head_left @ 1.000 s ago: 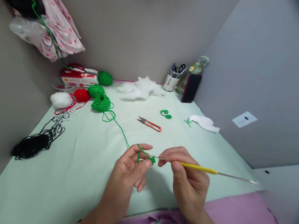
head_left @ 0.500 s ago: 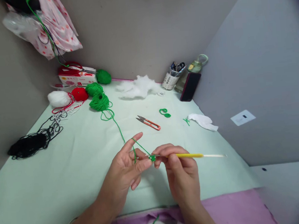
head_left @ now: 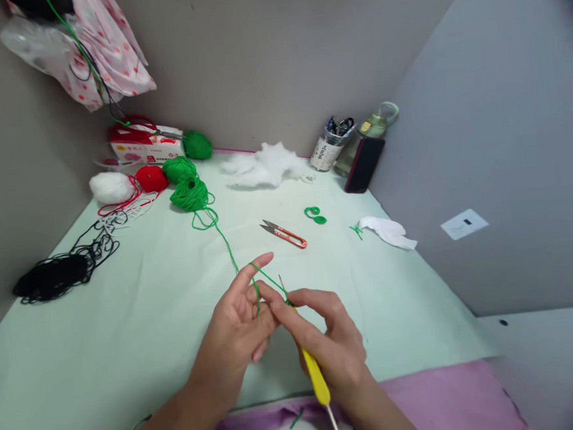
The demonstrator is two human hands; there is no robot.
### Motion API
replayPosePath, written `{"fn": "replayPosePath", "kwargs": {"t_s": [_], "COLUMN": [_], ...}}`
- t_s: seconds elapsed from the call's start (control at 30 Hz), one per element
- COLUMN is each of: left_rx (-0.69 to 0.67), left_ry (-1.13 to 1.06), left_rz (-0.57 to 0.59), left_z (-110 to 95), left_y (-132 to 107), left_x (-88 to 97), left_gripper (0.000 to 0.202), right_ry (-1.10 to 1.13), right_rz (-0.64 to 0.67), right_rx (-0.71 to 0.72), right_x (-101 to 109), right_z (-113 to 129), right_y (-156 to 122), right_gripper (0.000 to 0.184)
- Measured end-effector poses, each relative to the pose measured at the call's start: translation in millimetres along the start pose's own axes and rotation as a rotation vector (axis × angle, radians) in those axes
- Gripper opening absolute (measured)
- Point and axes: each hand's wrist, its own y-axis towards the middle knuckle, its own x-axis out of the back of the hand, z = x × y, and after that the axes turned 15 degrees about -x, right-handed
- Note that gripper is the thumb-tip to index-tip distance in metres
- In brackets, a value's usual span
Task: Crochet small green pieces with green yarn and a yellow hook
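Green yarn (head_left: 228, 245) runs from the green skein (head_left: 189, 193) over the raised index finger of my left hand (head_left: 239, 329). Thumb and fingers of that hand pinch a small green crochet piece, mostly hidden behind the fingertips. My right hand (head_left: 330, 335) is closed on a yellow-handled crochet hook (head_left: 315, 375). The hook's thin metal tip points up and away beside the yarn, and its other end slants down toward my lap. Both hands meet at the crochet piece, fingertips touching or nearly so.
Orange thread snips (head_left: 285, 234) and a curled green crochet piece (head_left: 315, 215) lie beyond my hands. White stuffing (head_left: 265, 167), a pen cup (head_left: 328, 150) and a phone (head_left: 365, 164) stand at the back. Black yarn (head_left: 54, 277) is left; white tissue (head_left: 387, 232) is right.
My right hand has turned the crochet hook from lying level, pointing left, to pointing up and away, with its handle swung down toward me. My left hand has hardly moved.
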Motion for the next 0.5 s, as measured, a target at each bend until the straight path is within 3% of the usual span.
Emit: {"fn": "replayPosePath", "kwargs": {"t_s": [0.1, 0.17, 0.23, 0.37, 0.5], "left_rx": [0.125, 0.128, 0.086, 0.017, 0.066], "left_ry": [-0.139, -0.153, -0.131, -0.067, -0.151], "left_rz": [0.032, 0.012, 0.007, 0.011, 0.004], "left_z": [-1.0, -3.0, -3.6, 2.1, 6.3], "left_y": [2.7, 3.6, 2.9, -0.9, -1.0], "left_x": [2.3, 2.1, 0.0, -5.0, -4.2], "left_gripper": [0.059, 0.053, 0.049, 0.05, 0.053], "right_ry": [0.285, 0.54, 0.661, 0.475, 0.111], "right_rz": [-0.08, -0.07, -0.026, 0.002, -0.036], "right_rx": [-0.153, -0.278, -0.333, -0.25, 0.045], "right_x": [-1.7, -1.3, -0.7, -2.7, -6.5], "right_z": [1.7, 4.0, 5.8, 2.8, -5.2], "right_y": [4.8, 10.7, 15.2, 11.8, 1.1], "right_gripper": [0.029, 0.025, 0.024, 0.027, 0.046]}}
